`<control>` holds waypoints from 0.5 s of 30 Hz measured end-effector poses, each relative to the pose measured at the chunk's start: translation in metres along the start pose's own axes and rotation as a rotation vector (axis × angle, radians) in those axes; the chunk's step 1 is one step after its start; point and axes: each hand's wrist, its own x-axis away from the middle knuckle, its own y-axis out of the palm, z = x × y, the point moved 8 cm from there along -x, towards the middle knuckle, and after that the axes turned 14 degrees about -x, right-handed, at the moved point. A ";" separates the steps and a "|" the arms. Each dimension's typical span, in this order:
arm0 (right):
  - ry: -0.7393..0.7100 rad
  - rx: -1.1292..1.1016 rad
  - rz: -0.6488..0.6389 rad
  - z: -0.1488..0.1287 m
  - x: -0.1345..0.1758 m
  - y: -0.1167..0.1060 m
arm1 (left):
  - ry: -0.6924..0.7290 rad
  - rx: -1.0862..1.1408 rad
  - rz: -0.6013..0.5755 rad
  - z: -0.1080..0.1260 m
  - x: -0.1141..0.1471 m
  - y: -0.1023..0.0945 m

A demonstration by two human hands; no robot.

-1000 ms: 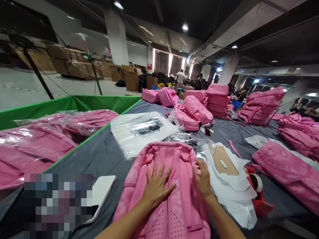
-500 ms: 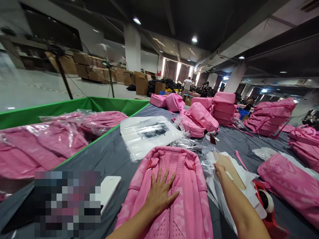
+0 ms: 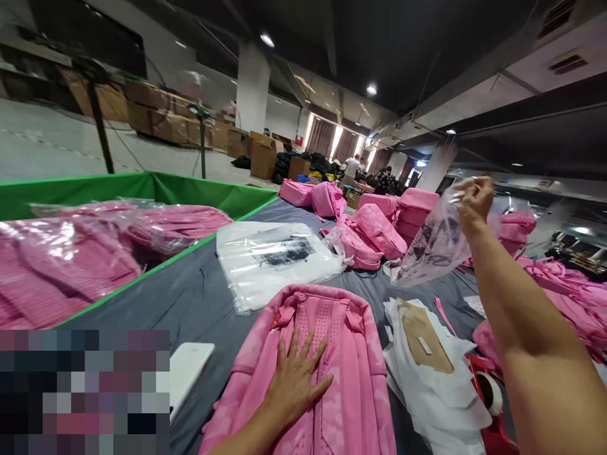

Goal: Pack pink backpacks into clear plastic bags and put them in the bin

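A pink backpack (image 3: 351, 373) lies in front of me with its padded straps and perforated back panel facing up. My left hand (image 3: 296, 379) rests flat on that panel, fingers spread. Raised at the right, my right hand (image 3: 475, 197) is closed on the top of a clear plastic bag (image 3: 434, 243) with dark printing, which hangs above the table. Below the bag lie white tissue sheets (image 3: 427, 404) with a brown paper piece (image 3: 425, 338) on top. A stack of clear printed plastic bags (image 3: 265, 268) lies flat beyond the backpack.
More pink backpacks (image 3: 363, 237) stand farther back on the grey-covered table (image 3: 190, 297). At left, a green-walled bin (image 3: 199, 196) holds pink backpacks in clear plastic. A red tape dispenser (image 3: 493, 404) sits at right, a white phone-like object (image 3: 190, 373) at left. Two people stand far off.
My right hand has risen from the tissue sheets, lifting the clear plastic bag up and to the right. My left hand stays spread on the backpack. The view has shifted slightly.
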 end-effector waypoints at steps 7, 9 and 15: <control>0.071 -0.319 -0.814 -0.040 0.202 0.174 | -0.078 0.275 0.310 -0.019 0.000 -0.023; 0.075 -0.371 -0.965 -0.043 0.276 0.214 | -0.113 0.577 0.342 -0.026 0.003 -0.031; 0.242 -0.488 -0.951 -0.036 0.381 0.233 | -0.271 1.432 -0.013 -0.003 0.014 -0.025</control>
